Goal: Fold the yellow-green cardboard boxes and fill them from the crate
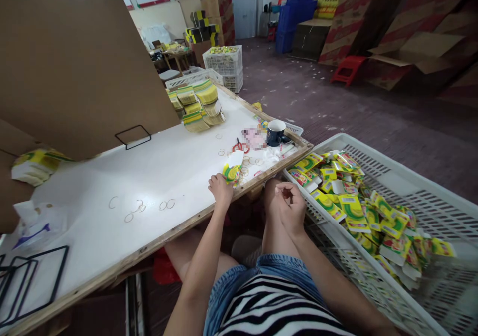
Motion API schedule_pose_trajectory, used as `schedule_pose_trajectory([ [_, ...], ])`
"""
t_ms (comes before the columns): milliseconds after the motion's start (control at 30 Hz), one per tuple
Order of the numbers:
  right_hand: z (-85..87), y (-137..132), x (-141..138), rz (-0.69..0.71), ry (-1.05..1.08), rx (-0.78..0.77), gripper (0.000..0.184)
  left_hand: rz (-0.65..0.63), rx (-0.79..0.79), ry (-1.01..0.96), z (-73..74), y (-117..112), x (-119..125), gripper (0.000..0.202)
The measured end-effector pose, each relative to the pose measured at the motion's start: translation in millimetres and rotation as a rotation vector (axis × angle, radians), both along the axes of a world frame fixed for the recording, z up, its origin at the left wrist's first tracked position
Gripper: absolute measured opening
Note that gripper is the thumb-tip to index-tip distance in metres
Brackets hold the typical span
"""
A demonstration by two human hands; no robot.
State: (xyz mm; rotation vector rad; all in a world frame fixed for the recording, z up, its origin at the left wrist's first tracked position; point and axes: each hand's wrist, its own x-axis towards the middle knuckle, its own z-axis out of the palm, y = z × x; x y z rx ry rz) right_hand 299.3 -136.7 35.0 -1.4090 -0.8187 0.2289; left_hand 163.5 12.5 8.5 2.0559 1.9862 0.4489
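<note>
My left hand (220,189) is at the table's front edge, its fingers closed on a small yellow-and-green carton (233,170) with a white flap standing up. My right hand (292,206) hovers above my knee, just left of the white crate. Its fingers are curled into a pinch, and whatever they hold, if anything, is too small to make out. Many similar yellow cartons (351,209) lie heaped in the white plastic crate (421,176) at my right. Red-handled scissors (241,147) and several rubber bands (246,161) rest just beyond the left hand.
A dark mug (275,134) stands near the table's right corner. Stacks of flat yellow cartons (201,104) sit farther back. A tall cardboard sheet (82,57) rises at the left. Black wire frames (37,281) and a plastic bag (39,224) lie near left. A red stool (348,70) is on the floor.
</note>
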Motion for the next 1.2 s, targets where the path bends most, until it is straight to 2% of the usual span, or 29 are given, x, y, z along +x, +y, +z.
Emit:
schedule_pose_trajectory([
  [167,-7.4,1.3,-5.4,0.079,0.022,-0.031,0.016,0.024,-0.029,-0.017,0.9,3.6,-0.5,0.042],
  [400,-9.0,-0.9,-6.0,0.12,0.049,-0.048,0.017,0.066,-0.071,-0.062,-0.9,8.5,-3.0,0.042],
  [667,-13.1,-3.8,-8.7,0.128,0.087,-0.053,0.018,0.108,-0.024,-0.189,5.0,6.9,-3.8,0.043],
  [733,-13.4,-4.0,-9.0,0.132,0.085,-0.052,0.019,0.106,0.015,-0.256,7.8,2.3,-5.4,0.037],
  [900,-15.8,-3.7,-10.0,0.13,0.072,-0.061,0.019,0.046,0.117,-0.509,15.1,-14.1,-18.4,0.004],
  [1067,-14.2,-2.1,-17.0,0.142,0.049,-0.081,0.019,0.043,0.197,-0.722,23.6,-26.4,-29.8,0.006],
  [1133,-8.3,-1.7,-20.4,0.173,-0.006,-0.064,0.019,0.023,0.202,-0.789,27.9,-39.0,-28.8,0.008],
  [1200,-1.7,-1.3,-23.3,0.231,-0.104,-0.037,0.026,-0.037,0.183,-0.846,32.2,-59.3,-25.2,0.01],
])
